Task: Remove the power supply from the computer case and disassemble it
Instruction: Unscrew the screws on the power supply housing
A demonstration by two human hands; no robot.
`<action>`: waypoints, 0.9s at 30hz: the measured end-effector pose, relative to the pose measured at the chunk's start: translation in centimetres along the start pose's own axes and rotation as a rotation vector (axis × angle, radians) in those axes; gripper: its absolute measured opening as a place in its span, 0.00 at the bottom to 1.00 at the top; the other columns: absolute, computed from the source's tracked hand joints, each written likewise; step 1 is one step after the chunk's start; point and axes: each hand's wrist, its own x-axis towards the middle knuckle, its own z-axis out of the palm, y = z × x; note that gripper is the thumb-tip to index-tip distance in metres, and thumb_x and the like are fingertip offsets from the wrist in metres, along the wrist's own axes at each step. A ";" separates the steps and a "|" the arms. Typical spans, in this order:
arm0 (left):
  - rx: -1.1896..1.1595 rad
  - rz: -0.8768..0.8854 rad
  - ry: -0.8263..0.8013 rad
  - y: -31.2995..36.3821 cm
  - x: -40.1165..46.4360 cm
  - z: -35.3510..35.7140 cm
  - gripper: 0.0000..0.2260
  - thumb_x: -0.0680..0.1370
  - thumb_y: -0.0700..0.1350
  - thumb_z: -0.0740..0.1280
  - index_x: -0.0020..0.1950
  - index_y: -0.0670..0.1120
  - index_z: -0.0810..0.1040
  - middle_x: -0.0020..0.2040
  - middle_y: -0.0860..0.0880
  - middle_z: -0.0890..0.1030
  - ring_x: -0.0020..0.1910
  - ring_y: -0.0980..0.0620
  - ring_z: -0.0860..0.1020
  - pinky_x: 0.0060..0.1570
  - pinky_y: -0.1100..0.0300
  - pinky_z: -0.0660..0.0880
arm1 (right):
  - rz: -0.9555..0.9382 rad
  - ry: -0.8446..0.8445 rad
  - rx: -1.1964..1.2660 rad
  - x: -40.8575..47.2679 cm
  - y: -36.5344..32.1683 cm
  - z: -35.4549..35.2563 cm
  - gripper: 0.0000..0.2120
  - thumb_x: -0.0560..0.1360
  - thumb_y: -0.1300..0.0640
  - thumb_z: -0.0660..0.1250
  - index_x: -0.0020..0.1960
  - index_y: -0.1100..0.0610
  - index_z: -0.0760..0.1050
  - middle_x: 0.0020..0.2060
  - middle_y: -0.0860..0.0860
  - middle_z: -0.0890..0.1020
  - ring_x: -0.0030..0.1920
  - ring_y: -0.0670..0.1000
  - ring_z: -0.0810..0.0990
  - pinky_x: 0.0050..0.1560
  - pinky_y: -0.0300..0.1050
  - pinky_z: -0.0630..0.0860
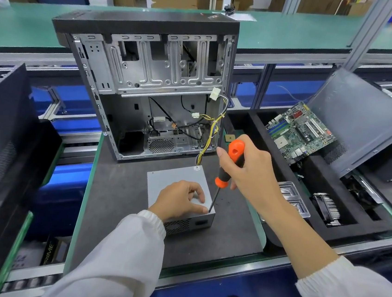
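The power supply (180, 192) is already out, set on the mat just in front of the computer case (148, 90); its cables still trail inside. It is steadied by the left hand (179, 201), fingers resting on top. The screwdriver (226, 173), gripped by the right hand (250, 171), is set at its near-right corner. The cover is judged still closed.

To your right, a green circuit board (299, 132) leans in a black foam tray (308, 174). A metal heatsink (326, 208) lies in it too. A grey panel (362, 122) tilts behind.

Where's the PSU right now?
Head view, centre: the power supply sits on the dark mat before the open case, left hand on top, cables trailing into the case.
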 end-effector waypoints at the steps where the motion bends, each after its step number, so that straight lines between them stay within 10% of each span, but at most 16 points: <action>1: 0.001 -0.004 0.003 0.0 0.0 0.0 0.11 0.68 0.57 0.77 0.39 0.57 0.77 0.28 0.56 0.65 0.29 0.56 0.65 0.31 0.61 0.61 | 0.000 0.006 0.004 0.0 0.0 0.1 0.16 0.76 0.46 0.66 0.38 0.52 0.62 0.28 0.57 0.73 0.26 0.53 0.75 0.27 0.46 0.76; 11: -0.015 0.014 -0.013 0.2 -0.2 -0.2 0.10 0.69 0.55 0.77 0.41 0.55 0.78 0.27 0.56 0.65 0.29 0.56 0.65 0.33 0.60 0.62 | -0.053 -0.085 -0.032 0.3 -0.4 0.2 0.14 0.75 0.46 0.67 0.41 0.52 0.64 0.27 0.49 0.71 0.27 0.48 0.72 0.31 0.37 0.71; 21: -0.492 0.280 -0.091 1.7 -0.8 -2.1 0.07 0.74 0.46 0.74 0.48 0.59 0.85 0.28 0.55 0.54 0.30 0.51 0.55 0.36 0.58 0.54 | -0.167 -0.642 -0.390 4.2 -3.0 -2.1 0.17 0.72 0.42 0.69 0.34 0.47 0.64 0.27 0.45 0.72 0.29 0.44 0.70 0.34 0.43 0.69; 27: -0.594 0.307 -0.124 2.4 -1.0 -2.1 0.08 0.76 0.48 0.72 0.53 0.55 0.85 0.29 0.54 0.58 0.32 0.53 0.57 0.36 0.62 0.56 | -0.089 -0.890 -0.362 5.9 -4.0 -4.0 0.11 0.75 0.49 0.68 0.46 0.55 0.71 0.30 0.50 0.81 0.26 0.43 0.78 0.26 0.33 0.70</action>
